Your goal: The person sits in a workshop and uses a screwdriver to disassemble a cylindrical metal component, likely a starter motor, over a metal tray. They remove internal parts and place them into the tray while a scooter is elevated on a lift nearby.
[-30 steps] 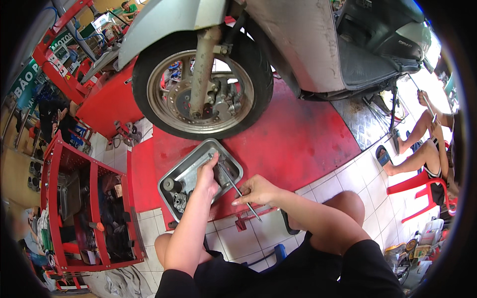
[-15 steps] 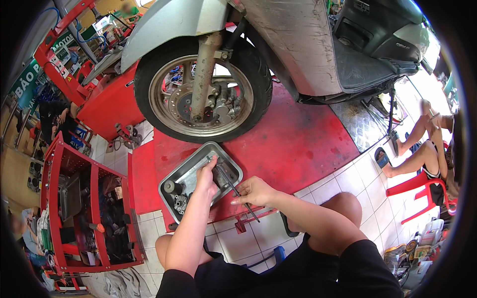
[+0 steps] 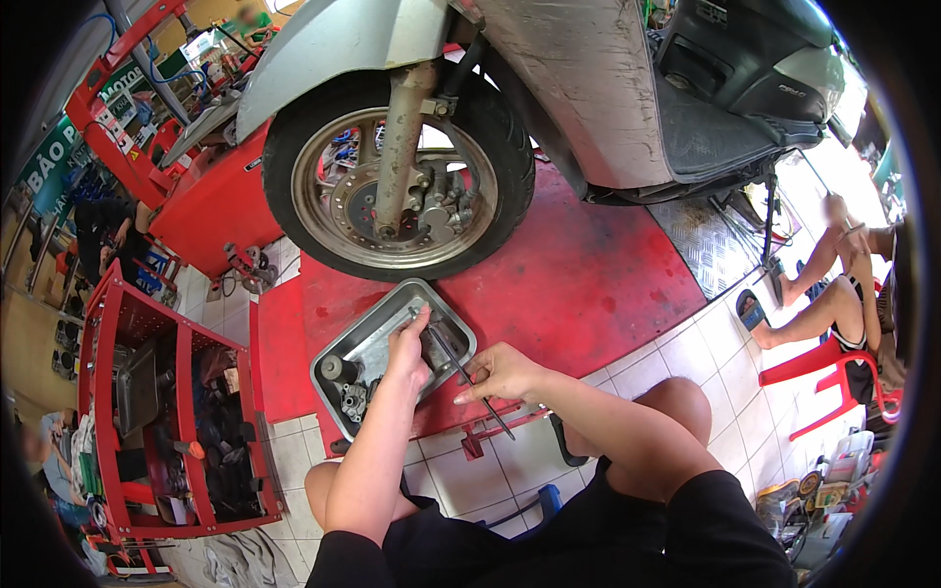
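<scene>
My left hand [image 3: 410, 343] is closed round the upper end of a long thin metal rod [image 3: 445, 350] over the steel tray [image 3: 372, 311]. My right hand [image 3: 490, 377] pinches the rod lower down, at the tray's right side, with the lower end sticking out below my fingers. In the tray lie a dark cylindrical part [image 3: 338, 369] and a cast metal part [image 3: 354, 402]. The tray rests on a red platform [image 3: 588, 284], beneath the front wheel [image 3: 397, 255] of a grey scooter [image 3: 569, 98].
A red tool cart [image 3: 191, 392] stands at the left, a red machine [image 3: 211, 201] behind it. At the right sit people with bare legs [image 3: 823, 314], by a red plastic chair [image 3: 799, 367]. Other people [image 3: 118, 230] are at the left. Containers [image 3: 843, 470] crowd the lower right.
My hands and the rod have barely moved. The hands of a person at the right are lower than a second ago. The view has shifted slightly.
</scene>
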A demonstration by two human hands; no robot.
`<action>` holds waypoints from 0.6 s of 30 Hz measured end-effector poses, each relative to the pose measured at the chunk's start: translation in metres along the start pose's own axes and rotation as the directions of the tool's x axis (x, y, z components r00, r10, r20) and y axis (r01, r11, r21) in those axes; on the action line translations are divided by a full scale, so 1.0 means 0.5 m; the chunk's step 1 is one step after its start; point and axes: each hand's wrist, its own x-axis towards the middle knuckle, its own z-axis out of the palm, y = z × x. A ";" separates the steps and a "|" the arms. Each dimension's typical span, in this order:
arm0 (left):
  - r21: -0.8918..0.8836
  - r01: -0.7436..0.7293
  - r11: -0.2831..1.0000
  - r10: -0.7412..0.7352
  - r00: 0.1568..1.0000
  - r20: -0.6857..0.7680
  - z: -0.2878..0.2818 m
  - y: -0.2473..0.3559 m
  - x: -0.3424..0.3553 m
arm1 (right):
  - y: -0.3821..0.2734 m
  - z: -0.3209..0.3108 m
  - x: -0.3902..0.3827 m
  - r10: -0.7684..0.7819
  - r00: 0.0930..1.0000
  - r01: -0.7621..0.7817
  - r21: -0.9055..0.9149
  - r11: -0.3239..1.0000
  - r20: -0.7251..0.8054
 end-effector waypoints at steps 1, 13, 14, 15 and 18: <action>-0.008 -0.004 1.000 0.004 1.000 -0.005 0.000 0.001 0.000 | 0.005 0.004 0.006 -0.025 1.000 0.025 0.009 1.000 -0.005; 0.040 -0.036 0.999 0.037 0.999 -0.010 -0.001 -0.006 0.002 | -0.016 -0.006 -0.006 0.061 0.993 -0.085 0.249 0.965 0.104; 0.038 -0.045 0.998 0.045 0.999 -0.011 -0.001 -0.008 0.003 | -0.017 -0.006 -0.007 0.063 0.994 -0.081 0.239 0.968 0.085; 0.029 -0.040 0.999 0.040 0.999 -0.012 -0.002 -0.009 0.004 | -0.017 -0.004 -0.006 0.053 0.995 -0.074 0.252 0.965 0.087; 0.015 -0.023 1.000 0.023 1.000 -0.014 0.007 -0.008 -0.001 | -0.006 -0.002 -0.002 0.021 0.993 -0.055 0.311 0.949 0.113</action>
